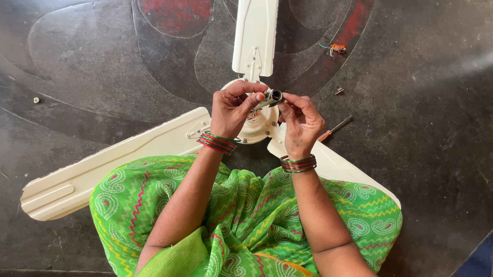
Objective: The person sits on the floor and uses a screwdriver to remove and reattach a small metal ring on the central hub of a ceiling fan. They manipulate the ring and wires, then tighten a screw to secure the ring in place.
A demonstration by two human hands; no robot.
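Left hand (pixel 232 112) and right hand (pixel 300 119) both pinch a short metal tube (pixel 272 97) — held just above the cream ceiling fan's hub (pixel 259 129); a screwdriver (pixel 335 128) lies right of the right hand.

Dark stone floor with painted red shapes

The floor (pixel 431 161) is dull grey-black, red patches (pixel 174 10) outlined at twelve o'clock, a blue corner (pixel 480 264) at four o'clock.

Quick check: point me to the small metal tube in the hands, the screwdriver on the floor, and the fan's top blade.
Small metal tube (pixel 272 97), head view, on its barrel between both hands.
Screwdriver (pixel 334 128), head view, mid-shaft, right of the right hand.
Top blade (pixel 255 29), head view, middle of its cream face.
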